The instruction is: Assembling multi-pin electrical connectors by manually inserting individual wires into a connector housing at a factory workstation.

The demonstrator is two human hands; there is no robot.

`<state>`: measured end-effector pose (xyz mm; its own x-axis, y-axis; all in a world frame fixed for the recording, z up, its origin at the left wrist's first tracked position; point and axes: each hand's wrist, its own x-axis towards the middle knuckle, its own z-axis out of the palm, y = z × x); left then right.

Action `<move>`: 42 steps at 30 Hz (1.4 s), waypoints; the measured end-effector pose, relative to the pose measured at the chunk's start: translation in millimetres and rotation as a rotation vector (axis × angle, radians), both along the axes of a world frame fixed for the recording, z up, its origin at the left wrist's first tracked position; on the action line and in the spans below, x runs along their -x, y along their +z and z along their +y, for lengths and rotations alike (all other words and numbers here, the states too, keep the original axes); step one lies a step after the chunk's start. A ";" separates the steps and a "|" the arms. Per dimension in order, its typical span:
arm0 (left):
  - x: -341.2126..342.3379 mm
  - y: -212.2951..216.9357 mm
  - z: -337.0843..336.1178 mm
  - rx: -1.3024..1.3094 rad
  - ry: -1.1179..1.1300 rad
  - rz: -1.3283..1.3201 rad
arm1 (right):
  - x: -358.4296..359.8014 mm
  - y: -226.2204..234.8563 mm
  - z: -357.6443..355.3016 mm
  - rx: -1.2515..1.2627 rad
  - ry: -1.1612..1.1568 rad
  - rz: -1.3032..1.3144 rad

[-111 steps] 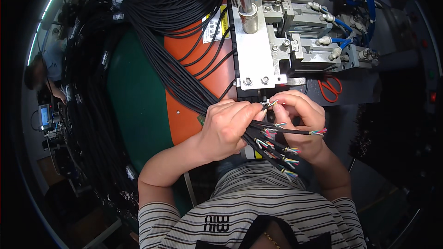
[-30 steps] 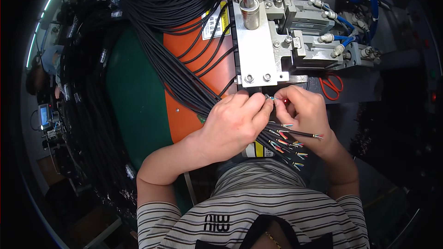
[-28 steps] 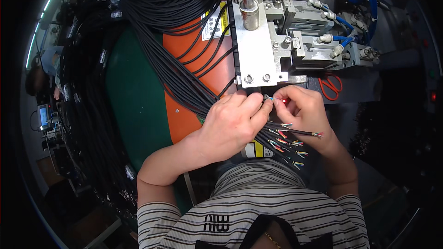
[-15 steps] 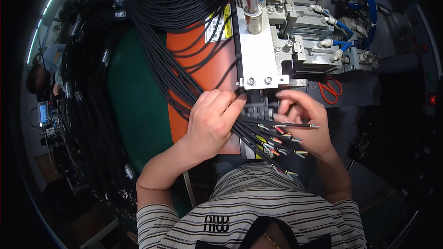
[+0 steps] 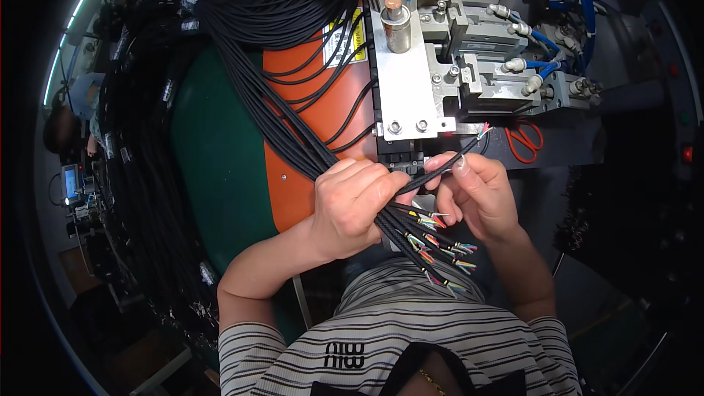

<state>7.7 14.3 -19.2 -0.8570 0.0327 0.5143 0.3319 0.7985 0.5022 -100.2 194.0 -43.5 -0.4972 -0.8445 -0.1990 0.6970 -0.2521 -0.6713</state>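
Head: L hand [image 5: 348, 198] closed round black cable bundle [image 5: 290, 132], stripped ends [image 5: 431, 242] fanned below. R hand [image 5: 480, 194] now pinches single cable [image 5: 446, 167], tip raised betw. pneumatic fixture [image 5: 407, 92] & red scissor handles [image 5: 537, 132]; was blurred, off it just before. Copper-topped rod [image 5: 394, 5] now lower: fixture prob. mid-stroke, next cable being singled out.

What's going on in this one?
A person is handling black cables with bare hands in front of a metal machine. The left hand grips a bundle of black cables, whose coloured wire ends fan out between the hands. The right hand holds a single cable between thumb and fingers, its tip pointing up and to the right, apart from the other ends.
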 end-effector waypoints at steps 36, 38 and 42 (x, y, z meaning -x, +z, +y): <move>10.7 12.7 -4.7 -0.238 -0.182 -0.260 | 6.1 5.8 -2.0 -0.136 -0.077 0.536; 10.0 11.4 -4.4 -0.245 -0.162 -0.297 | 7.4 6.7 -1.5 -0.134 -0.087 0.600; 10.0 8.1 0.4 -0.249 -0.112 -0.280 | 8.2 9.8 -1.9 -0.159 -0.092 0.700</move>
<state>-2.3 14.7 -11.1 -0.9635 0.0381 0.2650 0.2329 0.6072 0.7597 -108.4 192.1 -33.7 -0.6205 -0.7806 0.0752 0.0704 -0.1510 -0.9860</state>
